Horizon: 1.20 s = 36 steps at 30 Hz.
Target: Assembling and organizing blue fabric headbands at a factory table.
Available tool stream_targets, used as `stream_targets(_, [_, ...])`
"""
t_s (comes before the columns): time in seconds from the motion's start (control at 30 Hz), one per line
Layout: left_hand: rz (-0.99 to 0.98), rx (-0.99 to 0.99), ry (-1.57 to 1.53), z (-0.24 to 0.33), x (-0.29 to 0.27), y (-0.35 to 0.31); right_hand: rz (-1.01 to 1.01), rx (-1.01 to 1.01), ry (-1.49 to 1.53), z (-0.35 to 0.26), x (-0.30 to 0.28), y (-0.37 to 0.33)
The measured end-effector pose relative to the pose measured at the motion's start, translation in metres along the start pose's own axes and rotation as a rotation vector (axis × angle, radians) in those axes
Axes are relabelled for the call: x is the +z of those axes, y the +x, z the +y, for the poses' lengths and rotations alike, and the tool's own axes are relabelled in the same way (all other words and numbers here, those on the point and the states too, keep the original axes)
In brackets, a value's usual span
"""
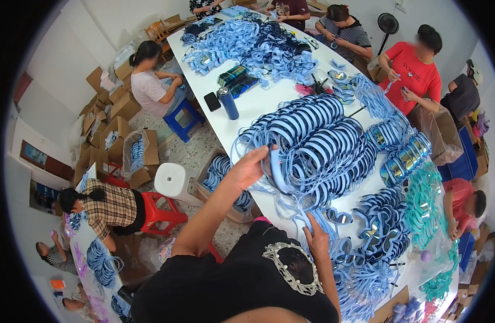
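Note:
Raised over the white table [226,124], my left hand [251,168] is closed on a pair of light-blue swim goggles [276,171], seen edge-on. Lower and to the right, my right hand [316,237] is closed on a light-blue strap [302,209], which runs up toward the goggles. Just beyond my hands lie long rows of nested light-blue goggles [325,145], with thin loose straps around them. To the right of my right hand is a single dark-lensed pair [339,216] beside a heap of blue goggles [384,220].
A blue bottle [228,103] and a black phone [211,101] stand and lie farther up the table. A large heap of blue goggle parts [247,43] covers its far end; teal ones [424,207] lie at right. Several people work around. A white stool [172,180] stands left.

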<state>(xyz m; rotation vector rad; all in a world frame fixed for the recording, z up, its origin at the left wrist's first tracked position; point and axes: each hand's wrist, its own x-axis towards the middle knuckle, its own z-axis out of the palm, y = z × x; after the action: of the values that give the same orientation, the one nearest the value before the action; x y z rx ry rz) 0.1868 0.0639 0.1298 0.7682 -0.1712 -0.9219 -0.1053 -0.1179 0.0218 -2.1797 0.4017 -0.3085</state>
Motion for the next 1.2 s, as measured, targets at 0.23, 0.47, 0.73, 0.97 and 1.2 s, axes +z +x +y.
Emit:
stream_targets(0.23, [0.231,0.122,0.027,0.052,-0.063,-0.001,-0.008,-0.102,-0.266,0.059,-0.036,-0.031])
stream_targets(0.47, [0.257,0.046,-0.045,0.045,-0.118,0.012,0.103,0.183,0.104,0.087,-0.090,-0.038])
stream_targets(0.73, [0.119,-0.063,-0.086,0.020,-0.154,0.013,0.501,0.602,1.125,0.106,-0.080,-0.053])
stream_targets(0.97, [0.166,-0.076,0.528,-0.037,-0.066,-0.003,0.841,0.344,1.679,0.103,-0.072,-0.037])
stream_targets(1.2, [-0.224,-0.180,0.996,-0.138,0.030,-0.002,0.122,0.137,0.544,0.004,-0.049,0.005])
